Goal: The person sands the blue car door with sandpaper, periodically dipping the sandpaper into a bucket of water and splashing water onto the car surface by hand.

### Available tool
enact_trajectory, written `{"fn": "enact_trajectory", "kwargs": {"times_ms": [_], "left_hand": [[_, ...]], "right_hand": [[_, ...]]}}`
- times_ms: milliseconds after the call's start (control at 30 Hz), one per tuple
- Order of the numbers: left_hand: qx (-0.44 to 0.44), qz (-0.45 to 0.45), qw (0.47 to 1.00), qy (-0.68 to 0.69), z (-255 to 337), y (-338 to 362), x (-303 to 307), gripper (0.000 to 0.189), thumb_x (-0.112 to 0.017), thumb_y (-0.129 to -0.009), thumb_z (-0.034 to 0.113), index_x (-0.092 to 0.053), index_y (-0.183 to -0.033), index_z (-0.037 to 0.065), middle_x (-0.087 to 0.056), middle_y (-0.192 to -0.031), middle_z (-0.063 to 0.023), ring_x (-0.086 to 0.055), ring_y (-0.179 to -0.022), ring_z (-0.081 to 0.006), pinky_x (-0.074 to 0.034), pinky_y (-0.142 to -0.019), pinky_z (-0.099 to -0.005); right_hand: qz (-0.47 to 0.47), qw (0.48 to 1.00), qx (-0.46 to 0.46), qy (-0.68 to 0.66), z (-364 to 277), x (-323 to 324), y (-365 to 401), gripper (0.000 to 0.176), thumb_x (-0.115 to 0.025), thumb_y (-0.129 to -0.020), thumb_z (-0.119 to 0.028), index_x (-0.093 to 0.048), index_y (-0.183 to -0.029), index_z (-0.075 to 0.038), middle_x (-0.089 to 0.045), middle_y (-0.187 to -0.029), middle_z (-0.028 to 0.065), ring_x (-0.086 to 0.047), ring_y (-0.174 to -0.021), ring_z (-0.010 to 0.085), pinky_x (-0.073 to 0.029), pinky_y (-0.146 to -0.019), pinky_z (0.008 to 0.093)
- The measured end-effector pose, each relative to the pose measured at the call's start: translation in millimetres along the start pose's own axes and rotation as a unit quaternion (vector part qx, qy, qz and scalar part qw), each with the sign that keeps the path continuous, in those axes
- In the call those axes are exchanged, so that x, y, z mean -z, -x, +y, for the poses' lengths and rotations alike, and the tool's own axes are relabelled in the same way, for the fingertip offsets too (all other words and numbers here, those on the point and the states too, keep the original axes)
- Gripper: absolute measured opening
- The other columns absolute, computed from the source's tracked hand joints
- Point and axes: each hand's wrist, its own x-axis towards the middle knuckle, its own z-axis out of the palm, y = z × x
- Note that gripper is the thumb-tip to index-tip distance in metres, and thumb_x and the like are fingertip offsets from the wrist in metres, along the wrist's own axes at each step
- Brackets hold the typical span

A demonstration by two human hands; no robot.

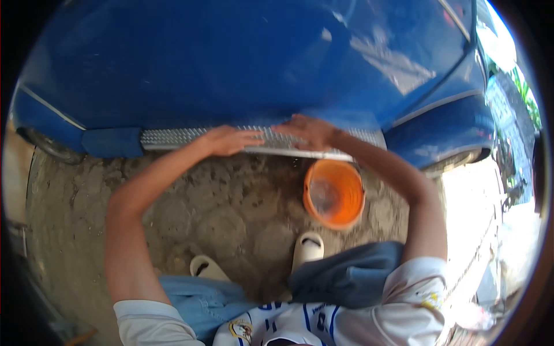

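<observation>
A silver tread-plate running board (173, 136) runs along the bottom of a blue vehicle body (202, 63). My left hand (228, 140) lies on the board near its middle, fingers stretched out to the right. Just beside it, my right hand (309, 131) is over the board with its fingers spread and pointing left. The fingertips of the two hands are a small gap apart. No held object shows in either hand, though the palms are hidden. Below my right hand stands an orange bucket (353, 199) with cloudy liquid in it.
Blue wheel arches with tyres bound the board, the right fender (444, 130) and the left wheel (52, 147). My feet in cream slides (309, 248) rest on the stone-paved ground (225, 230). Bright sunlit ground and clutter lie at the far right.
</observation>
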Motion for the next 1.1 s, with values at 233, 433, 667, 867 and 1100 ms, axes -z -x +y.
{"fn": "enact_trajectory", "kwargs": {"times_ms": [233, 433, 667, 867, 1100], "left_hand": [[-0.039, 0.014, 0.994, 0.101, 48.7, -84.5, -3.7, 0.020, -0.073, -0.093, 0.016, -0.075, -0.113, 0.015, -0.079, -0.101, -0.0047, -0.074, -0.091, -0.0255, -0.058, -0.080, -0.0436], [-0.112, 0.007, 0.987, 0.111, 95.3, -141.3, -16.3, 0.023, -0.084, -0.082, 0.023, -0.074, -0.100, 0.012, -0.078, -0.080, -0.0017, -0.075, -0.077, -0.0218, -0.055, -0.067, -0.0410], [-0.128, -0.011, 0.988, 0.087, 116.8, -149.3, -49.3, 0.038, -0.086, -0.077, 0.044, -0.075, -0.104, 0.020, -0.070, -0.066, -0.0003, -0.071, -0.066, -0.0240, -0.052, -0.062, -0.0419], [-0.102, -0.040, 0.988, 0.111, 110.1, -140.0, -59.4, 0.031, -0.077, -0.088, 0.040, -0.075, -0.109, 0.017, -0.072, -0.072, -0.0048, -0.071, -0.071, -0.0281, -0.054, -0.066, -0.0431], [-0.085, -0.030, 0.991, 0.098, 97.5, -124.1, -26.9, 0.026, -0.074, -0.091, 0.029, -0.074, -0.112, 0.013, -0.075, -0.086, -0.0068, -0.072, -0.084, -0.0290, -0.056, -0.076, -0.0454]], "right_hand": [[-0.346, 0.745, -0.383, -0.423, -4.6, -30.8, 85.7, 0.037, -0.056, -0.103, -0.035, -0.070, -0.124, -0.008, -0.074, -0.107, 0.0161, -0.074, -0.100, 0.0276, -0.061, -0.087, 0.0420], [-0.344, 0.897, -0.185, -0.205, -7.1, -256.9, 174.8, 0.062, -0.055, -0.101, -0.048, -0.051, -0.149, -0.009, -0.038, -0.160, 0.0248, -0.035, -0.150, 0.0400, -0.033, -0.121, 0.0559], [-0.277, 0.859, -0.389, -0.183, -106.6, -259.7, 151.5, 0.063, -0.059, -0.098, -0.041, -0.048, -0.154, -0.014, -0.022, -0.166, 0.0282, -0.017, -0.152, 0.0532, -0.022, -0.123, 0.0602], [-0.024, 0.876, -0.368, -0.311, -93.2, -253.5, 173.2, 0.048, -0.068, -0.092, -0.022, -0.064, -0.139, -0.012, -0.060, -0.142, 0.0217, -0.054, -0.135, 0.0380, -0.043, -0.112, 0.0494], [-0.129, 0.803, -0.376, -0.444, -28.9, -189.4, 191.8, 0.048, -0.074, -0.090, -0.013, -0.064, -0.137, -0.009, -0.074, -0.113, 0.0168, -0.071, -0.107, 0.0285, -0.055, -0.094, 0.0387]]}}
